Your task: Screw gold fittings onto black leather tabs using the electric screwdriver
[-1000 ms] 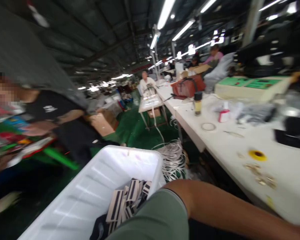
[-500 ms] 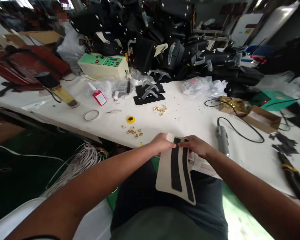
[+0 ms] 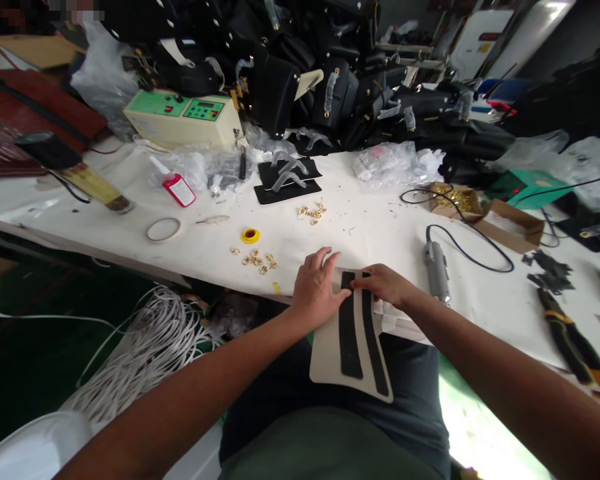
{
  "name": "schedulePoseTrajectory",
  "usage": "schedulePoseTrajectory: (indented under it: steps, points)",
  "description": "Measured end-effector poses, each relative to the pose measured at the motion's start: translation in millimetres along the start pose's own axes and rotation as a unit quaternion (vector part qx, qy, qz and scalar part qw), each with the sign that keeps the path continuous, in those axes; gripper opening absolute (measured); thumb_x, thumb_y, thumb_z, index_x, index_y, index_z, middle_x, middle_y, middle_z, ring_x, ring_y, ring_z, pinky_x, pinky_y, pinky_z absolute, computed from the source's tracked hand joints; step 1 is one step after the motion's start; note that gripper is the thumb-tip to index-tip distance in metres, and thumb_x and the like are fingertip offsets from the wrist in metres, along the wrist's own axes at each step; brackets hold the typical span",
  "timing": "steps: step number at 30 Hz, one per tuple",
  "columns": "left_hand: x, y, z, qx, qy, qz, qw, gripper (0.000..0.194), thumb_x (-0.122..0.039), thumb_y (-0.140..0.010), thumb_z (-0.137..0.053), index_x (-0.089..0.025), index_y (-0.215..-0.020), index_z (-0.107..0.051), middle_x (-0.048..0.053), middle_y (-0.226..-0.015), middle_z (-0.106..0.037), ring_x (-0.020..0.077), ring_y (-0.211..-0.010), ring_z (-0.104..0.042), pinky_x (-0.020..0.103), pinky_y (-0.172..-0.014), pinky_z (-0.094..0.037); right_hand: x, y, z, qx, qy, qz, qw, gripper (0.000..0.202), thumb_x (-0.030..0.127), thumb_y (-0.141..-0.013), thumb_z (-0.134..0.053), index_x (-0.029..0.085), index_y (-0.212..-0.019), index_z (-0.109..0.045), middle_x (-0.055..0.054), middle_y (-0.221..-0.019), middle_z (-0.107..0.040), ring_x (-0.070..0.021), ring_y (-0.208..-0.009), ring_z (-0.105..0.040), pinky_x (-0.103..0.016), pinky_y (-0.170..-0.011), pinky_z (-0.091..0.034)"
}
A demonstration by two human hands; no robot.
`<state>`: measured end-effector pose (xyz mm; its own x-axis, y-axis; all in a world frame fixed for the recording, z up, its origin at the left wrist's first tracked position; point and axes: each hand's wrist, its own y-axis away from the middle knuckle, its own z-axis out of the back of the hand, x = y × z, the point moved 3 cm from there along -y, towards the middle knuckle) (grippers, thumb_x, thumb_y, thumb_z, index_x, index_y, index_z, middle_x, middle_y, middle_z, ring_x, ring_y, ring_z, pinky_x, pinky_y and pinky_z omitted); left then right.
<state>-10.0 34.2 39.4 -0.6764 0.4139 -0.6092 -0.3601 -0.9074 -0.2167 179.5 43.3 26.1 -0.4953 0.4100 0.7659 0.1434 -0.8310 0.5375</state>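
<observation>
A flat beige panel with two long black strips hangs over my lap at the table's front edge. My right hand pinches its top edge, thumb on the strips and fingers behind. My left hand lies at the panel's upper left with fingers spread and raised; its thumb points at the top of the left black strip. Whether that thumb presses on the strip I cannot tell. Left of the hands on the white table lie several small gold metal fittings and a yellow ring-shaped roll.
A grey corded power screwdriver and pliers lie on the right. Two black pieces, a red glue bottle and a cream control box stand farther back. Black bags are heaped behind. White cord lies below left.
My left hand has loosened its pinch on the panel's top edge and spread its fingers. My right hand keeps its hold. The view has shifted slightly.
</observation>
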Motion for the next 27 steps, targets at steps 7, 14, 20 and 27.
schedulePoseTrajectory:
  steps: [7,14,20,27]
  points:
    - [-0.9,4.4,-12.6,0.06,-0.04,-0.036,0.997,0.017,-0.032,-0.087,-0.082,-0.025,-0.101,-0.078,0.004,-0.122,-0.074,0.028,-0.12,-0.061,0.047,-0.102,-0.049,-4.9,-4.5,-2.1,-0.017,0.048,0.013,0.999,0.021,0.037,-0.073,-0.07,0.019,-0.066,-0.06,0.004,-0.054,-0.052,-0.0115,-0.054,-0.049,-0.024,-0.05,-0.034]
    - [6.0,5.0,-20.4,0.034,-0.002,-0.011,0.999,0.023,-0.031,-0.084,-0.087,-0.027,-0.104,-0.078,0.002,-0.122,-0.075,0.0267,-0.122,-0.061,0.047,-0.105,-0.045,-4.8,-1.6,-0.9,-0.071,0.074,0.011,0.995,0.019,0.035,-0.072,-0.071,0.018,-0.08,-0.068,0.002,-0.063,-0.061,-0.013,-0.059,-0.054,-0.024,-0.052,-0.037]
    - [10.4,3.4,-21.2,0.044,0.002,-0.01,0.999,0.025,-0.033,-0.084,-0.087,-0.027,-0.106,-0.077,0.002,-0.125,-0.075,0.0268,-0.124,-0.06,0.047,-0.106,-0.044,-3.2,-0.4,1.7,-0.081,0.101,0.024,0.991,0.018,0.035,-0.077,-0.069,0.017,-0.082,-0.071,0.002,-0.066,-0.062,-0.0134,-0.063,-0.054,-0.024,-0.054,-0.037]
    - [9.7,1.0,-17.5,0.044,-0.022,-0.02,0.999,0.022,-0.031,-0.087,-0.082,-0.028,-0.107,-0.076,0.004,-0.123,-0.076,0.0294,-0.123,-0.061,0.047,-0.103,-0.046,9.1,4.0,-1.8,-0.123,0.133,0.019,0.983,0.012,0.028,-0.078,-0.07,0.017,-0.081,-0.072,0.0,-0.069,-0.067,-0.0148,-0.066,-0.059,-0.025,-0.057,-0.039]
